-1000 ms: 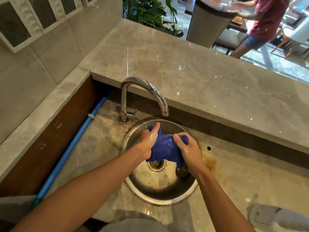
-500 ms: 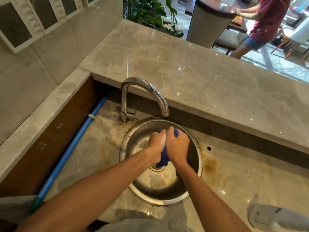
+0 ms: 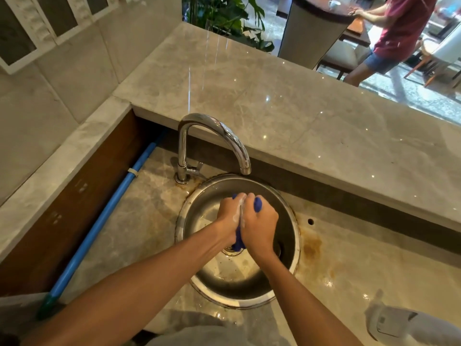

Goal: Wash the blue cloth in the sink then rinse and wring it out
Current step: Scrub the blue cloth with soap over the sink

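The blue cloth (image 3: 258, 205) is bunched tight between my two hands over the round steel sink (image 3: 291, 221). Only small parts of it show: a bit above my fingers and a tail hanging down near the drain (image 3: 228, 250). My left hand (image 3: 229, 213) and my right hand (image 3: 260, 224) are pressed knuckle to knuckle, both closed on the cloth, with white suds on the fingers. The chrome tap (image 3: 212, 136) arches over the sink's far rim; no water runs from its spout.
A raised marble counter (image 3: 299, 116) runs behind the sink. A blue pole (image 3: 99, 221) lies along the left wall. A white object (image 3: 409, 325) sits at the lower right. Rust stains mark the stone right of the sink. A person in a red shirt (image 3: 399, 28) stands beyond the counter.
One second ago the cloth was spread between my hands, which were apart. They came together and bunched it up; since half a second ago they have stayed pressed together.
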